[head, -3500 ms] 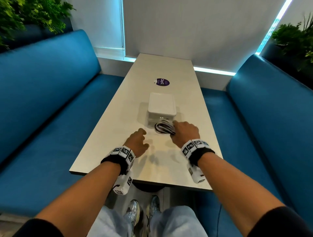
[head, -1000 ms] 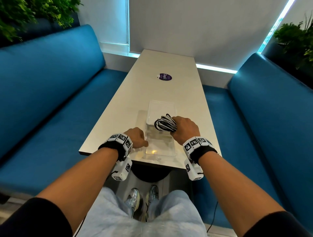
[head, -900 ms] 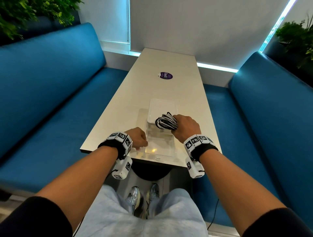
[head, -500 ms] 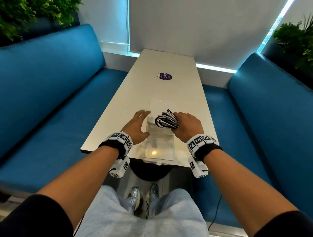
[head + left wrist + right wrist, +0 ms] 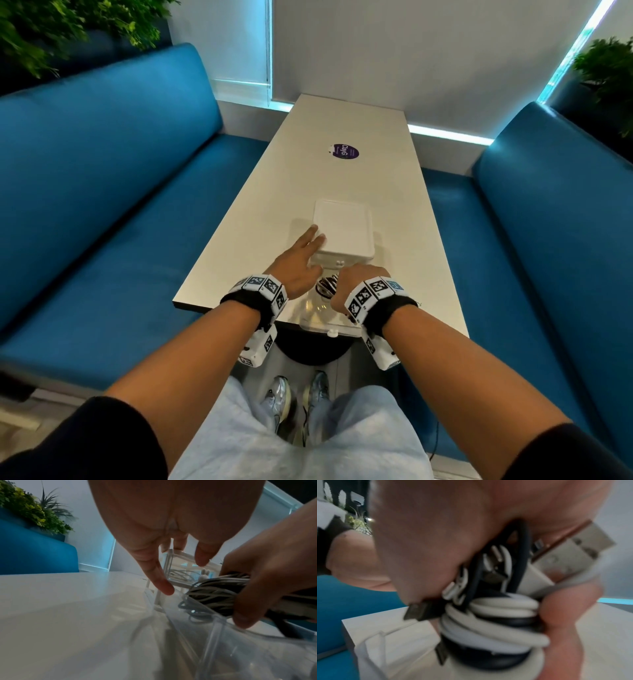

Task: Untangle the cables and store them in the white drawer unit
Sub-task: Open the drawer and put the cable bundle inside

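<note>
The white drawer unit [image 5: 343, 233] stands in the middle of the table, its clear drawer [image 5: 322, 320] pulled out toward me past the table's near edge. My right hand [image 5: 359, 286] grips a coiled bundle of black and white cables [image 5: 325, 286] and holds it down inside the drawer; the bundle [image 5: 491, 626] shows plugs sticking out. The left wrist view shows the cables [image 5: 217, 595] just over the drawer wall [image 5: 214, 626]. My left hand [image 5: 303, 260] lies with straight fingers on the unit's left front corner and holds nothing.
The long white table [image 5: 308, 192] has a purple round sticker [image 5: 345, 151] farther back. Blue benches [image 5: 102, 192] run along both sides. A second clear drawer [image 5: 185, 574] in the unit holds other white cables. Plants [image 5: 606, 68] stand behind the benches.
My right hand has lowered the cable bundle from above the unit down into the pulled-out drawer. My left hand has moved from the drawer's front up to the unit's corner.
</note>
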